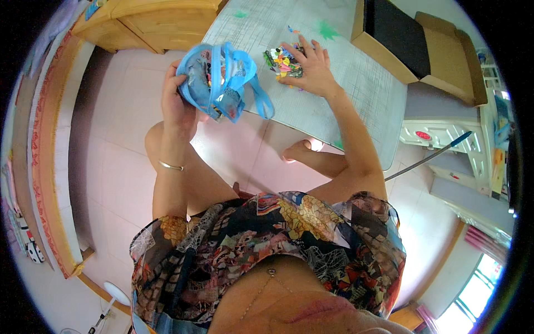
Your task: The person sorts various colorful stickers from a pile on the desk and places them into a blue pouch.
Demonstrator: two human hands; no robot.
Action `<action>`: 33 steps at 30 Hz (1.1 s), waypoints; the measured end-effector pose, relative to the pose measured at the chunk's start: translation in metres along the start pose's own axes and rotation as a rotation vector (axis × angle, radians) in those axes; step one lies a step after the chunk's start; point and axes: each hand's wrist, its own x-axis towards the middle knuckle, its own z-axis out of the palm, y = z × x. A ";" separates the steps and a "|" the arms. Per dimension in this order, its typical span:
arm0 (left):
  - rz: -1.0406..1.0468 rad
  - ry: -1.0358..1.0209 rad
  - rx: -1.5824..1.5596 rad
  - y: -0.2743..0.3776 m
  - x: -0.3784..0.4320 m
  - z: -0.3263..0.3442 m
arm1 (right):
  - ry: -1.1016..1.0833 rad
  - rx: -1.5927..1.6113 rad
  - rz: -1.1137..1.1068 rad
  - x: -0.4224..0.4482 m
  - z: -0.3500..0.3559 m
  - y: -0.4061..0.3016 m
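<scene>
My left hand [177, 98] grips the left side of a small clear plastic bag [217, 79] with light blue trim. Colourful pieces show through its see-through wall, too small to name. The bag is held at the table's near left edge, and a blue strap loop [262, 100] hangs from it over that edge. On the table lies a pile of small colourful flat pieces [283, 62], among them yellow, green, red and black ones. Over the right part of this pile my right hand [311, 69] is spread, palm down, fingers apart, partly hiding it. Whether it touches the pieces I cannot tell.
The pale wood-patterned table [363, 112] has green splashes printed on it. An open cardboard box [448, 67] with a black panel sits at its right. A wooden cabinet [162, 25] stands far left. A pole with a blue end [429, 156] leans right of the table.
</scene>
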 end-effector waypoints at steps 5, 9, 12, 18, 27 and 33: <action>0.035 -0.016 0.061 0.001 0.002 0.021 | -0.043 -0.050 0.017 0.016 -0.001 0.006; 0.056 -0.005 0.137 0.003 0.003 0.030 | 0.022 0.044 0.012 0.014 0.007 0.017; 0.059 -0.016 0.169 0.004 0.003 0.035 | 0.075 0.071 0.036 0.011 0.004 0.015; 0.099 -0.098 0.232 -0.004 0.011 0.023 | 0.082 0.299 0.164 0.003 -0.009 0.015; 0.113 -0.092 0.184 -0.019 0.015 0.036 | 0.335 0.634 0.277 0.001 0.016 0.042; 0.108 -0.127 0.182 -0.037 0.013 0.068 | 0.404 0.898 0.476 0.005 0.015 0.058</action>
